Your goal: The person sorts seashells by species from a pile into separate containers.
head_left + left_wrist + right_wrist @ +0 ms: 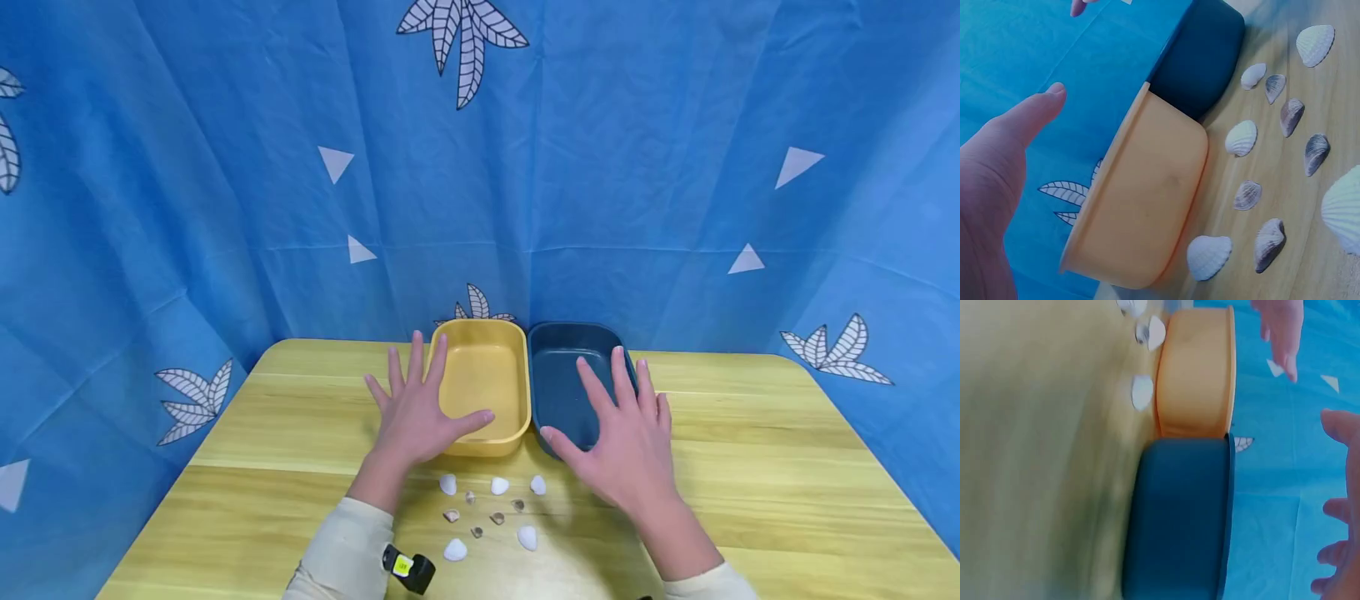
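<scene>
One tray is yellow, another tray dark blue.

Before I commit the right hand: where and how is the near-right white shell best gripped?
I'd pinch the white shell by opposite edges, bringing the right hand down from above and the right. It lies low on the table, ribbed dome up, so its edges should give more purchase than the sloping top. Bare wood shows on its right; a brown shell lies to its far left.

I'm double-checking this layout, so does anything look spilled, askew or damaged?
Nothing stands out: the yellow tray and dark blue tray stand upright side by side, and the shells lie separately on the table, though tiny chips might not show.
</scene>
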A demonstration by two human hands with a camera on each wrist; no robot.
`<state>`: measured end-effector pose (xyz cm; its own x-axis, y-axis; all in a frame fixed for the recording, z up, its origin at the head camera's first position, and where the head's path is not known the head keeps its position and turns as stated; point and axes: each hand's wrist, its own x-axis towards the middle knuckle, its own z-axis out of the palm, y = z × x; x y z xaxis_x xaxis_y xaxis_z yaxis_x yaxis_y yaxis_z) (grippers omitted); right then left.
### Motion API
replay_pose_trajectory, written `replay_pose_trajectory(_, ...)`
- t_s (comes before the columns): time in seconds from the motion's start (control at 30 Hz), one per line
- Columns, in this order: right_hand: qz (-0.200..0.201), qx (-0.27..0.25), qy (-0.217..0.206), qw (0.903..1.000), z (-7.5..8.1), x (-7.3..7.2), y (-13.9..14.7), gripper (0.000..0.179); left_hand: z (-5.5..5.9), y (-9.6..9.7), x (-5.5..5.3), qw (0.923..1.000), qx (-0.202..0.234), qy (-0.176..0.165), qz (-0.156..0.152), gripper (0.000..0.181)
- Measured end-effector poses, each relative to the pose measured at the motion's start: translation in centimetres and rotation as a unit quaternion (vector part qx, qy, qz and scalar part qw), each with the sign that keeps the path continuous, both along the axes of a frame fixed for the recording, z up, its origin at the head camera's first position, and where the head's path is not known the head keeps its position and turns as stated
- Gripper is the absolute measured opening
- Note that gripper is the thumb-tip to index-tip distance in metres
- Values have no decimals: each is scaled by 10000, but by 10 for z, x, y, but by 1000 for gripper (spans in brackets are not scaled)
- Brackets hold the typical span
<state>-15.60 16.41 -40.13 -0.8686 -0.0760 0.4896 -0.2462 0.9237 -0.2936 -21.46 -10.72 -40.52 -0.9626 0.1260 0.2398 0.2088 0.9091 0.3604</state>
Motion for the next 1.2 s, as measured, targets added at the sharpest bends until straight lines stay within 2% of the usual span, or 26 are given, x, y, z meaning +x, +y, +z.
replay_pose_trajectory(0.13,368,-284,366,9983,-6,8,-5,88,-3,-1,-1,9998,140,-58,-108,124)
replay_pose_trajectory(0.3,769,-611,891,9912,-18,16,-11,79,-13,-6,-3,9974,643,-249,-198,125)
replay_pose_trajectory(0.47,1050,-925,1117,9839,-26,25,-16,74,-23,-9,-5,9934,1058,-361,-237,125)
replay_pose_trajectory(0.63,1144,-1202,958,9815,-33,32,-19,69,-31,-11,-7,9915,1180,-458,-299,125)
replay_pose_trajectory(0.87,1191,-1660,672,9766,-44,40,-22,58,-36,-14,-7,9887,1334,-560,-395,125)
replay_pose_trajectory(1.1,1377,-2407,527,9593,-59,40,-23,45,-39,-15,-6,9867,1437,-602,-457,129)
replay_pose_trajectory(1.2,1396,-2668,321,9530,-66,39,-22,40,-41,-16,-6,9870,1412,-624,-453,131)
